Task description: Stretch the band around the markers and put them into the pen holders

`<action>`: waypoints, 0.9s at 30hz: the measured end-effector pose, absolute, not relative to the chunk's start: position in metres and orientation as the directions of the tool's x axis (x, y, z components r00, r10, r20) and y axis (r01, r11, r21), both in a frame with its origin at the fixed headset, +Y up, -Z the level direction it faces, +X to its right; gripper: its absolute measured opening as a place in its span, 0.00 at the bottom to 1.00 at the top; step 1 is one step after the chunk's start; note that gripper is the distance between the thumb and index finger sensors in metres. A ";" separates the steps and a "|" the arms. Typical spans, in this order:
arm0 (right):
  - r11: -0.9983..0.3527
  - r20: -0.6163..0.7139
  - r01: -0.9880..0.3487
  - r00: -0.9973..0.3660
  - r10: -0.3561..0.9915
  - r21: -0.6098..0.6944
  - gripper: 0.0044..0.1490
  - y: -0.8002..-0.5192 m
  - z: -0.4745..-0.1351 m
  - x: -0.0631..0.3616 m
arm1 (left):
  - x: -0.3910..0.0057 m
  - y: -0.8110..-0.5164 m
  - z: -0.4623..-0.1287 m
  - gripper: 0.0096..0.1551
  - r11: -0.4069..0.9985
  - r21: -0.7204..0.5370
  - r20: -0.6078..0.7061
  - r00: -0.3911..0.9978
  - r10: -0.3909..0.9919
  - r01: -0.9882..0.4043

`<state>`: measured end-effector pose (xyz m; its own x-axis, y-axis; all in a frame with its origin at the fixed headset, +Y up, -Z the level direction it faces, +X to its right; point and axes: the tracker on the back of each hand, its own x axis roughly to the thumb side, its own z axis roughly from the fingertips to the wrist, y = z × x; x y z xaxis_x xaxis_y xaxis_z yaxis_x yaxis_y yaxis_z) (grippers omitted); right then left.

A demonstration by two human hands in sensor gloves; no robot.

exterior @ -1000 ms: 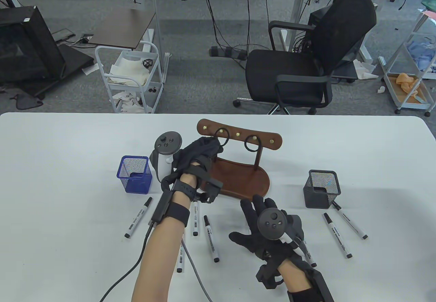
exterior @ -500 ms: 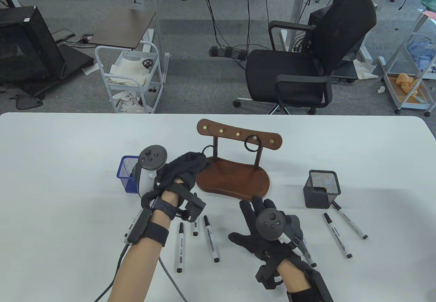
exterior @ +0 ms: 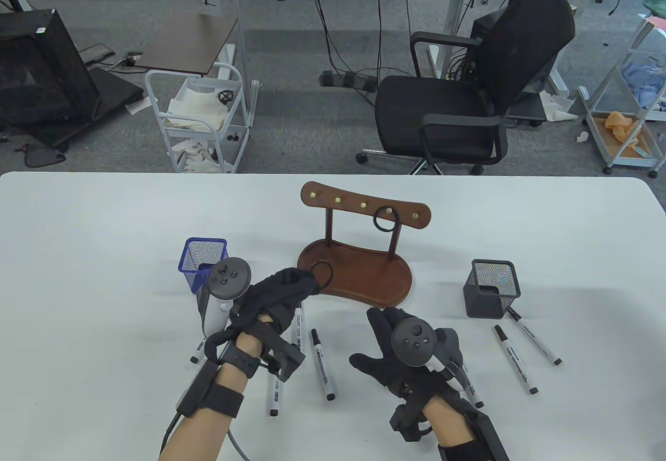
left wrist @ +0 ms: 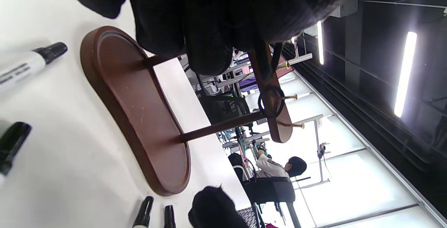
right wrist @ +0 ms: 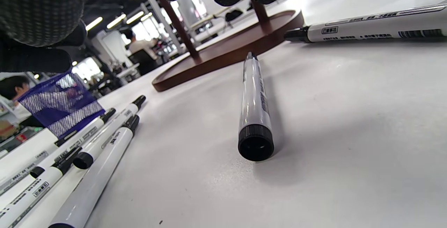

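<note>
Our right hand (exterior: 403,349) lies flat on the tabletop (exterior: 104,273), fingers (exterior: 377,320) spread, holding nothing. Markers (exterior: 322,365) lie left and right of it. Our left hand (exterior: 278,294) pinches a band (exterior: 321,273) at its fingertips, over the stand (exterior: 364,273). Beyond, another band (exterior: 386,219) hangs on a peg. Holders: blue (exterior: 200,258) left, black (exterior: 491,286) right.

— Can you read anything on the markers (right wrist: 254,105) lying on the table (right wrist: 349,133)?
— I see small black print and barcode-like labels on their white barrels, but it's too small and blurred for me to read.
</note>
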<state>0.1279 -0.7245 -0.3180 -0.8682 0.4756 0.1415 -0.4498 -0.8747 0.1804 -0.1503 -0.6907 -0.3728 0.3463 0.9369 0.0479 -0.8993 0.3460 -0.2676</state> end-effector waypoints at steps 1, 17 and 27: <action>-0.875 0.142 -0.451 -0.868 0.476 0.174 0.58 -0.724 -0.318 0.128 | -0.148 -0.691 -0.370 0.22 0.359 -0.273 0.058 0.358 0.932 -0.892; -0.780 0.118 -0.601 -0.773 0.623 0.176 0.44 -0.722 -0.319 0.133 | -0.121 -0.714 -0.348 0.21 0.536 -0.378 0.190 0.504 0.843 -0.755; -0.727 0.105 -0.644 -0.727 0.678 0.237 0.41 -0.727 -0.321 0.130 | -0.114 -0.733 -0.342 0.21 0.543 -0.489 0.217 0.507 0.834 -0.683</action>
<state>0.1299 -0.7275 -0.3207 -0.7273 0.6783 0.1045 -0.6441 -0.7272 0.2371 -0.1139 -0.7327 -0.3422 0.5069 0.8341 0.2174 -0.6833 0.5425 -0.4887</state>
